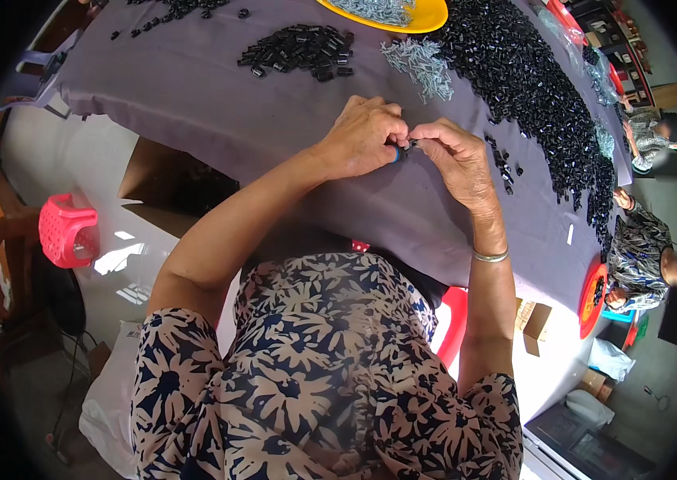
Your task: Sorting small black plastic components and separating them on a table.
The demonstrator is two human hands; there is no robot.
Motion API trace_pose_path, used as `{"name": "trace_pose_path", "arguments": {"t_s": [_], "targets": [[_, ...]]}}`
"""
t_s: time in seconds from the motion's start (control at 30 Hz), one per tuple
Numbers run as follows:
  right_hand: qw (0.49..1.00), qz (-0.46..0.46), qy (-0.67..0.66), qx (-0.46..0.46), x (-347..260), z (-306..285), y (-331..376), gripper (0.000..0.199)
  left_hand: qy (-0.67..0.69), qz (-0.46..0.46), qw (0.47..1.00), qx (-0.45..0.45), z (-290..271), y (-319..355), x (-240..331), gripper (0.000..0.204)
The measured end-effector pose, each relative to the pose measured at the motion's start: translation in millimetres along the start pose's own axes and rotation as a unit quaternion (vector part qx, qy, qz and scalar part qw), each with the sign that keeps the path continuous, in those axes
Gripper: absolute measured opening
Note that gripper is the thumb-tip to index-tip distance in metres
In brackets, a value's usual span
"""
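Note:
My left hand and my right hand meet just above the purple cloth. Between their fingertips is a small black part, mostly covered by the fingers. My left thumb and fingers close around it, and a bit of blue shows by that thumb. The thumb and forefinger of my right hand pinch at the same spot; what they grip is too small to make out. Beyond the hands lie a heap of silvery screws and a heap of black parts.
A great spread of small black pieces covers the table's right side. A yellow plate of screws stands at the far edge. Two other people sit along the right, near a red plate. On the floor at left stands a pink stool.

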State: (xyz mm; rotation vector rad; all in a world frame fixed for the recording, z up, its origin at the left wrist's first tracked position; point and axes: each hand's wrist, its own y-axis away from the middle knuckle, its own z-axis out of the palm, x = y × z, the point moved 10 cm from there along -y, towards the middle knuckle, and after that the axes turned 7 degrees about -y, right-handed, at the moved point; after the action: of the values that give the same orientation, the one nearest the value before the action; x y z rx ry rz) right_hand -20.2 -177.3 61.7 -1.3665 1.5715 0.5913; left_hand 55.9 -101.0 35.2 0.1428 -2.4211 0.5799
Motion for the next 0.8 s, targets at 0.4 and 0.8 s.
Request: {"name": "trace_pose_path", "arguments": {"t_s": [0.4, 0.8], "targets": [[0.980, -0.112, 0.158, -0.048, -45, 14, -3, 0.019, -0.001, -0.003, 1.000, 0.000, -1, -2, 1, 0.013], [0.966, -0.139, 0.210, -0.065, -44, 24, 3, 0.025, -0.042, -0.007, 0.998, -0.037, 1, -4, 0, 0.017]]}}
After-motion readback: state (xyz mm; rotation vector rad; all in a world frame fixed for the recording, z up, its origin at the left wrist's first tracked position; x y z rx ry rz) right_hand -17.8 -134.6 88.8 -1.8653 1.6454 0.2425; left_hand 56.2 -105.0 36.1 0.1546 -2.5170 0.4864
